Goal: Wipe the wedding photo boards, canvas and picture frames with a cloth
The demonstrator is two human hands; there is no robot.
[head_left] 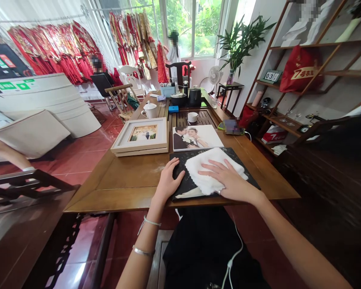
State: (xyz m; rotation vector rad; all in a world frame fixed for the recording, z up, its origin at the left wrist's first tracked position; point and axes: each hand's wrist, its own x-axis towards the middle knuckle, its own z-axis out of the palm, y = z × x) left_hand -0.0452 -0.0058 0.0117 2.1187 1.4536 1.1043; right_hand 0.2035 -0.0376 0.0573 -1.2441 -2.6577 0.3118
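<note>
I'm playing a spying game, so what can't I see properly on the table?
All in the head view:
Middle of the dark board: hidden under the white cloth and right hand. The left hand covers part of its left edge.
Front of the lower frame: the upper frame lies over it.
Inside the white cup: its lid hides it.
Faces in the big photo: blurred into squares.

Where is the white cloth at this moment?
In the head view, the white cloth lies right of centre on the dark panel, under the right hand.
</note>
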